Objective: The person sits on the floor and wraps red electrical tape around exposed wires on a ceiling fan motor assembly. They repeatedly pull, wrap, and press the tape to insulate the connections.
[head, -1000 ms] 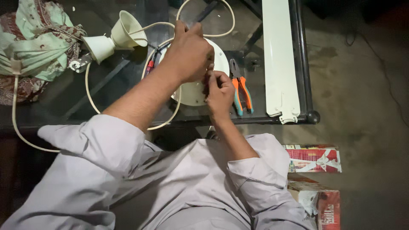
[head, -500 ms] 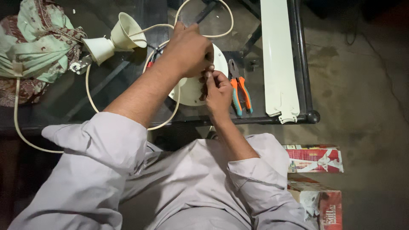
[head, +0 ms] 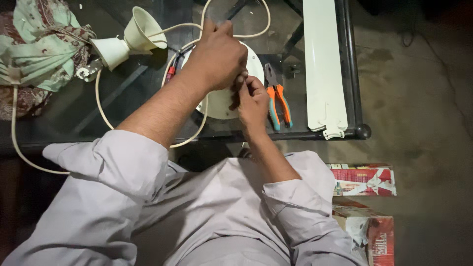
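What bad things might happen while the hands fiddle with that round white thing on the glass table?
The left hand and right hand meet over the round white housing, hiding the fingertips, so a small part might slip. The white cord loops beside the arm and may snag. The pliers lie close and could get knocked.

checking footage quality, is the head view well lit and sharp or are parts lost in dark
Head view: dim and uneven; the left hand, right hand and white round casing are lit and fairly sharp, while the glass table and frame edges sink into shadow.
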